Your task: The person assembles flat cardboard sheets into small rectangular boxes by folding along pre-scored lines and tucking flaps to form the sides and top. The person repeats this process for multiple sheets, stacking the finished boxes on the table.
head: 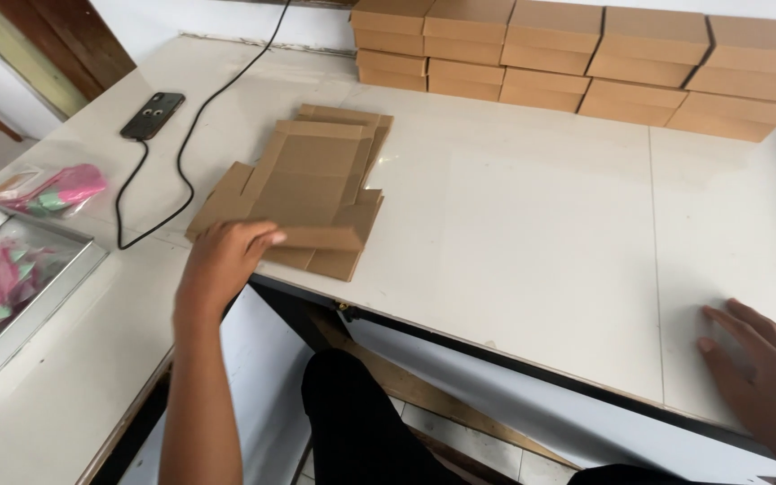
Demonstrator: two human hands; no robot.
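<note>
— Two hands on record?
— Yes. Left hand (226, 260): fingers curled onto the near edge of the flat cardboard blanks (303, 189), touching the topmost one; whether it grips it cannot be told. Right hand (765, 382): spread flat, palm down, on the white counter (514, 224) near its front right edge, holding nothing.
— Location of the blanks?
— One loose pile, unfolded, brown, lying at the counter's front left, just beside the edge.
— Other stock?
— Folded brown boxes (586, 63), stacked in rows along the back. One black phone (152, 115) at far left, with a black cable (186, 144) trailing across the counter. Pink and green items in clear bags (51, 190), and more in a metal-edged tray (47, 287) at the left.
</note>
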